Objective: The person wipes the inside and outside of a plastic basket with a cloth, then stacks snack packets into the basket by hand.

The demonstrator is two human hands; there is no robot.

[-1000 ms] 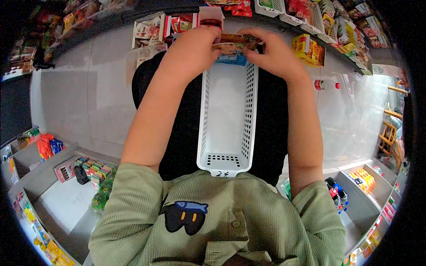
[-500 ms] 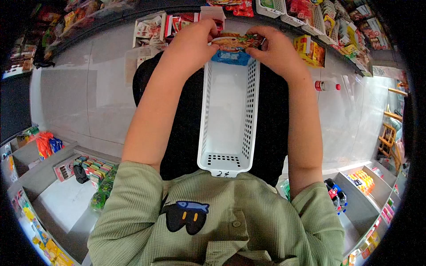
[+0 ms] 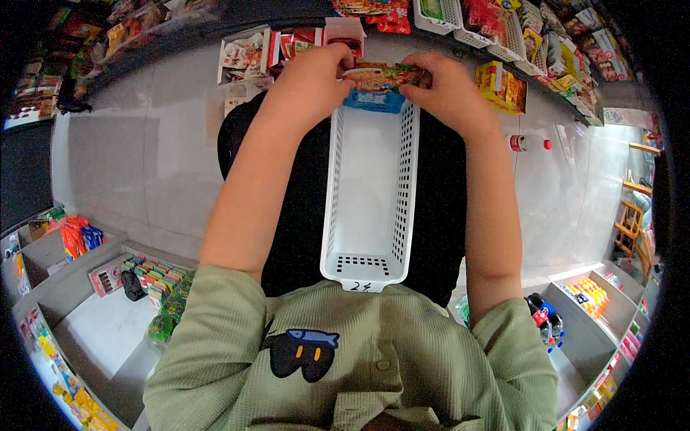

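Note:
A long white plastic basket (image 3: 369, 194) with perforated sides rests on my lap, a handwritten "24" on its near rim. At its far end, colourful snack packets (image 3: 381, 77) stand upright, with a blue packet (image 3: 374, 101) at their front. My left hand (image 3: 316, 79) grips the left edge of the packets between thumb and fingers. On the other side, my right hand (image 3: 449, 90) pinches their right edge. The near part of the basket shows its bare white floor. How many packets are in the bunch I cannot tell.
Boxes of small packets (image 3: 244, 56) stand on the floor ahead, left of a red-and-white box (image 3: 295, 44). A yellow box (image 3: 501, 87) and a red-capped bottle (image 3: 530, 143) are to the right. Filled baskets (image 3: 496, 32) line the shelf ahead. Shelf compartments flank me.
Both hands and the packets have come slightly lower and nearer to me at the basket's far end. The basket stays almost in the same place.

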